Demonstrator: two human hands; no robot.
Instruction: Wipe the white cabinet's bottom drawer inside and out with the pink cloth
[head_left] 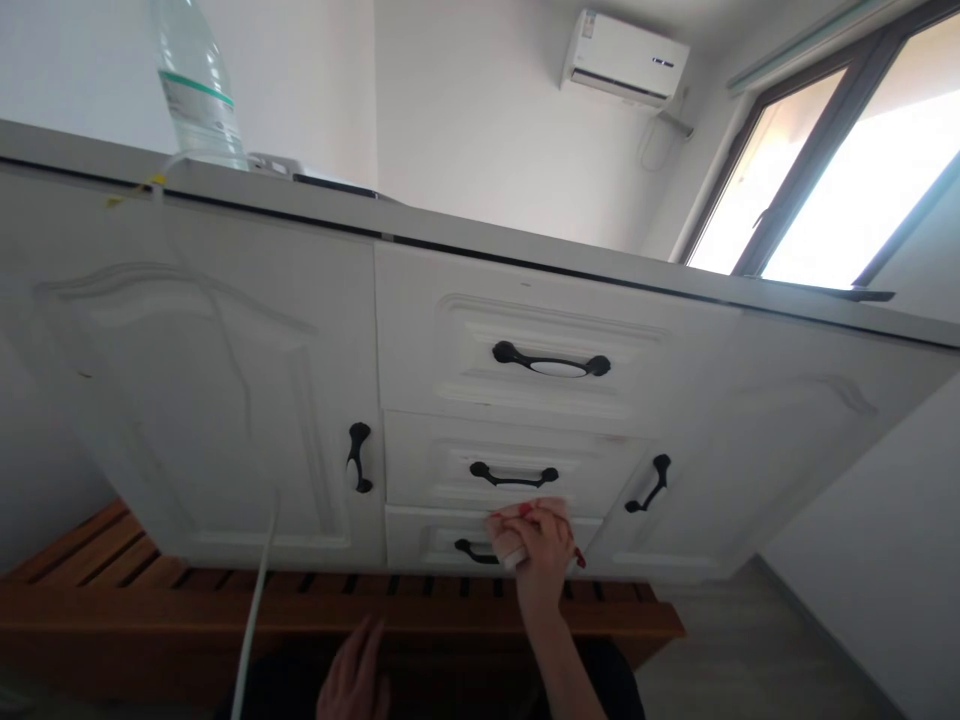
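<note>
My right hand (545,555) is closed on a pale pink cloth (505,533) with red patches. It presses the cloth against the front of the lowest white drawer (418,538), just right of that drawer's dark handle (472,550), which the cloth partly covers. Above the cloth is the middle drawer's handle (514,474). Low in the view, my left hand (352,675) holds nothing; its fingers are stretched out near the front edge of a brown slatted wooden bench (420,610).
The white cabinet (225,400) has doors either side of its drawers. A plastic bottle (199,100) stands on top at the left. A white cable (259,590) hangs down in front of the left door. A window (810,170) is at the right.
</note>
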